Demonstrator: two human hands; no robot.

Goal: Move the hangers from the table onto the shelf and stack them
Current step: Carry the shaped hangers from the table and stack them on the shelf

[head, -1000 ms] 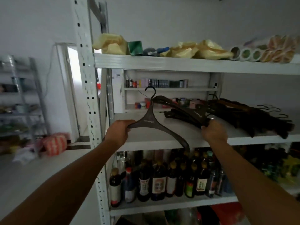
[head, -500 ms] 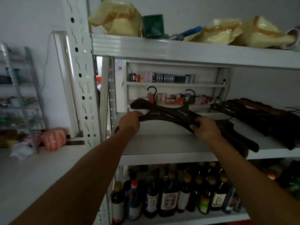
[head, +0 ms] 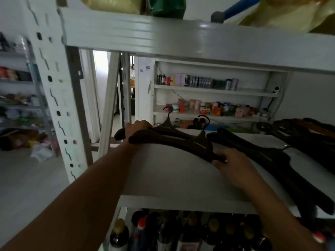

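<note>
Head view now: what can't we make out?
Head view only.
- Left hand grip: fingers partly hidden by the hangers.
- Hangers: touching the shelf or lifted, unclear; dark.
- Pile at right: count unreadable, dark, cut by right edge.
- Bottles: labels cut by bottom edge.
- Back-shelf boxes: too small to read.

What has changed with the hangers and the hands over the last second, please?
The held hangers came together: the one in the left hand, tilted up a second ago, was laid flatter against those in the right hand. Both hands now grip them by the ends, farther in over the shelf. The hanger pile on the right and the bottles below stayed put.
</note>
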